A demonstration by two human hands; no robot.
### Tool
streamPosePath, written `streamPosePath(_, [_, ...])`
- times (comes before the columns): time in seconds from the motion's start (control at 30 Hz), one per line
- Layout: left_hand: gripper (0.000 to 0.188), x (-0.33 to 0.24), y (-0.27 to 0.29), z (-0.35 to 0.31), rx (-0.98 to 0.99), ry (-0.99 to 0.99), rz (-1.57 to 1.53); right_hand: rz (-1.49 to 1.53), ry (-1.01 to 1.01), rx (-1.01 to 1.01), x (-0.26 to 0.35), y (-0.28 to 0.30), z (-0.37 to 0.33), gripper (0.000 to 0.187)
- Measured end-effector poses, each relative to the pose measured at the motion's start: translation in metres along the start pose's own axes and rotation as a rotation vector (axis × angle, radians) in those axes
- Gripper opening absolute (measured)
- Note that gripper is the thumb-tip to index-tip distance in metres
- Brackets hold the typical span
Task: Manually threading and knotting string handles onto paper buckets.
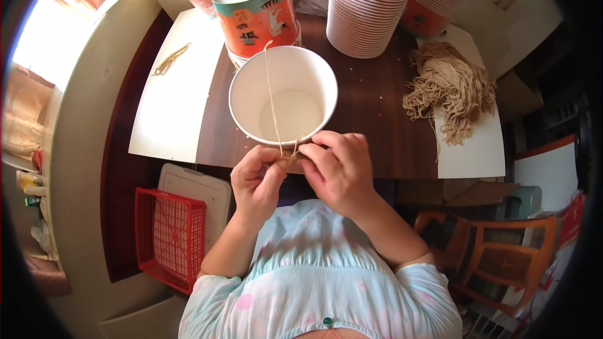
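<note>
Just below the middle of the frame, the person's left hand (pixel 257 181) is pinching a thin tan cord (pixel 272 97) between thumb and fingertips, and the right hand (pixel 339 166) is pinching a short length of it just beside, its fingers bent and close together. Whether a knot is sitting between them I cannot tell; the fingers are covering it.

The cord is running from the far rim across the mouth of an open white paper bucket (pixel 308 81), which is resting in the centre of the frame on the dark worktop (pixel 377 103). How the cord is fastened at the far rim is too small to make out.

To my eye, the cord is looking soft, light and limp, a little fuzzy, so it should be gripping itself well rather than slipping, though loose ends may be fraying. Fingertips close to the end should be giving the best control.

The bucket is seeming light and fairly stiff, firmest at its rolled rim; its thin wall could be denting under a hard squeeze, and a sharp tug on the cord could be tipping it or tearing the paper. The rim is seeming the safest hold.

More tan cord is lying in a loose heap (pixel 452 91) at the upper right, likely snagging easily when pulled.
</note>
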State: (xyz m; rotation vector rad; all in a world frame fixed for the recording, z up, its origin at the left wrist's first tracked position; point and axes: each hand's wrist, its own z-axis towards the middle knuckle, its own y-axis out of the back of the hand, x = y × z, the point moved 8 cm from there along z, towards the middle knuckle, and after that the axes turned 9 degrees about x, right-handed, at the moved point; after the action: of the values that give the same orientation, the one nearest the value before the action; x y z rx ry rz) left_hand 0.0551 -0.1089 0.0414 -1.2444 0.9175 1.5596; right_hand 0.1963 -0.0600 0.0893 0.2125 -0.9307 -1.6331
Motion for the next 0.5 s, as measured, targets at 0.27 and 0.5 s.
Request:
streamPosePath(0.27, [0.006,0.016,-0.003,0.000,0.063,0.142,-0.409,-0.044,0.082,-0.013,-0.003,-0.013,0.000,0.026])
streamPosePath(0.5, [0.006,0.010,0.002,-0.002,0.088,0.054,-0.327,0.092,0.044,-0.031,-0.006,-0.006,0.004,0.032])
